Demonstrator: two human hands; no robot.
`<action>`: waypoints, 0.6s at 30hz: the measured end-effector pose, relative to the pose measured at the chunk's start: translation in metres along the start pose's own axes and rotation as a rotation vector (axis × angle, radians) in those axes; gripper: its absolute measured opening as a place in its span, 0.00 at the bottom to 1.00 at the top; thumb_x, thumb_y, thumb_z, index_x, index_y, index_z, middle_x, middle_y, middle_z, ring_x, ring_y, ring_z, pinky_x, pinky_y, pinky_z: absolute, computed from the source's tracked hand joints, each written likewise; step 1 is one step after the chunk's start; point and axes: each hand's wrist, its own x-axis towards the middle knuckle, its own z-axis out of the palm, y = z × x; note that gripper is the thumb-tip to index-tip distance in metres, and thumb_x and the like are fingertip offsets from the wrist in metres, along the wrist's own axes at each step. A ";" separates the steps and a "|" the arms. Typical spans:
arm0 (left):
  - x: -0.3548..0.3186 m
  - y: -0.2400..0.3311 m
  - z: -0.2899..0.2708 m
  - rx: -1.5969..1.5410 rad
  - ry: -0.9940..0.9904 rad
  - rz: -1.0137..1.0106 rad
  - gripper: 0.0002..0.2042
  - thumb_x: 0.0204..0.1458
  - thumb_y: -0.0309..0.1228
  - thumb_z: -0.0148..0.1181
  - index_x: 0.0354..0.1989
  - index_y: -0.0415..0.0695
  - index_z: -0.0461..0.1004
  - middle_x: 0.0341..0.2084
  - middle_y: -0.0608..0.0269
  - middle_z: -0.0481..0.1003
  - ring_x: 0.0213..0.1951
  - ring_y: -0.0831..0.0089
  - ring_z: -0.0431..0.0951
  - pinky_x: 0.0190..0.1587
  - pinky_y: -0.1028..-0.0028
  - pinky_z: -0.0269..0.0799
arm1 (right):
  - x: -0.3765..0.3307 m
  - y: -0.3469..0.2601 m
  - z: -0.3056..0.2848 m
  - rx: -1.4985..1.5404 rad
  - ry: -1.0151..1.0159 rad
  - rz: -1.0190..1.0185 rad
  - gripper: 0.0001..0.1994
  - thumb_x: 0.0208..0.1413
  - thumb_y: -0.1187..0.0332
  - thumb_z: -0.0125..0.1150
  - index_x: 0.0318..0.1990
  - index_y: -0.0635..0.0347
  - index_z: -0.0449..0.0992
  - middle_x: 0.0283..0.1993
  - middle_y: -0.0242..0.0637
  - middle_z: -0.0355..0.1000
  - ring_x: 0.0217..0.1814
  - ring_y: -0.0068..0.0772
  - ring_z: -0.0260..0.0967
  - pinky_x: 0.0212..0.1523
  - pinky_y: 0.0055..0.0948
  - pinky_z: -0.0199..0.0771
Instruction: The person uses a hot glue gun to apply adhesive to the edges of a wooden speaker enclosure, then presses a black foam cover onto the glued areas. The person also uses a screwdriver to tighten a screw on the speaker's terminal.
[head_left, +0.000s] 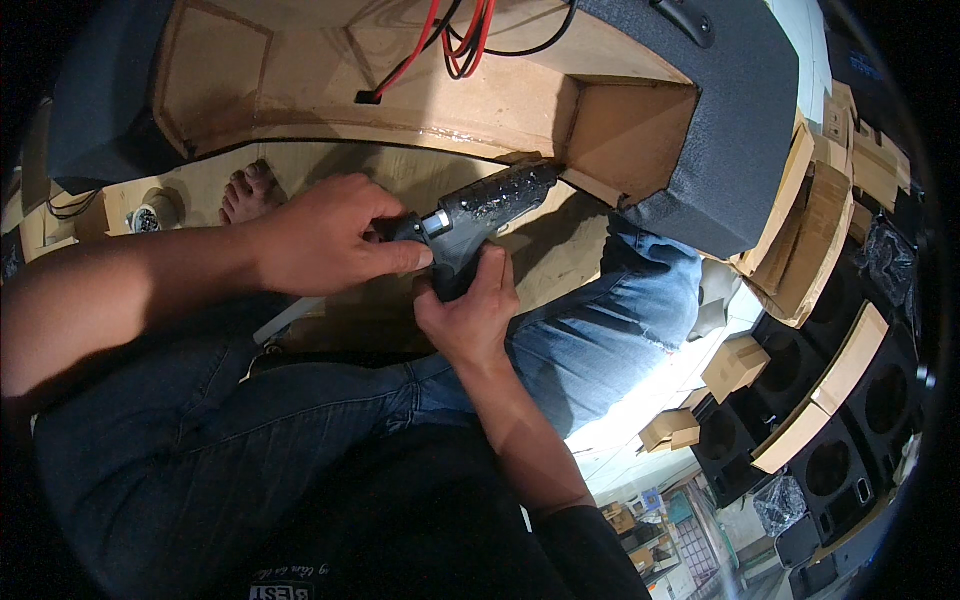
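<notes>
A black hot glue gun (497,202), its barrel spotted with glossy blobs, points up and to the right. My right hand (470,312) is wrapped around its grip from below. At the rear end, beside a short silvery rod (436,222), the thumb and fingers of my left hand (335,235) are closed on a black part of the gun. The nozzle end lies close to the lower edge of an open black speaker cabinet (740,120). Inside, bare brown board shows, with a shiny strip along one seam (440,136).
Red and black wires (480,40) hang in the cabinet. My jeans-clad legs (600,340) are under the work, a bare foot (250,192) beyond. At right stand cardboard pieces (815,240), small boxes (735,368) and several black speaker cabinets (825,465).
</notes>
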 end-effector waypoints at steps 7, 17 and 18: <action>0.001 -0.005 0.002 0.006 0.028 0.071 0.19 0.61 0.44 0.64 0.31 0.36 0.76 0.15 0.54 0.68 0.19 0.69 0.68 0.25 0.64 0.62 | 0.000 -0.001 -0.002 -0.013 -0.005 0.004 0.26 0.39 0.69 0.74 0.46 0.67 0.68 0.38 0.54 0.71 0.39 0.63 0.74 0.39 0.48 0.77; 0.000 0.006 -0.005 -0.028 -0.054 -0.043 0.25 0.60 0.50 0.61 0.27 0.35 0.76 0.19 0.47 0.69 0.27 0.55 0.72 0.34 0.56 0.66 | -0.001 0.001 -0.001 -0.003 0.026 -0.038 0.25 0.40 0.69 0.74 0.44 0.66 0.68 0.37 0.52 0.71 0.37 0.60 0.75 0.37 0.46 0.77; -0.001 0.006 -0.004 -0.032 -0.049 -0.040 0.25 0.60 0.50 0.61 0.27 0.35 0.76 0.19 0.48 0.69 0.27 0.56 0.72 0.34 0.56 0.66 | -0.001 0.001 -0.002 0.004 0.029 -0.045 0.25 0.40 0.69 0.75 0.44 0.65 0.68 0.37 0.52 0.71 0.37 0.59 0.75 0.37 0.45 0.77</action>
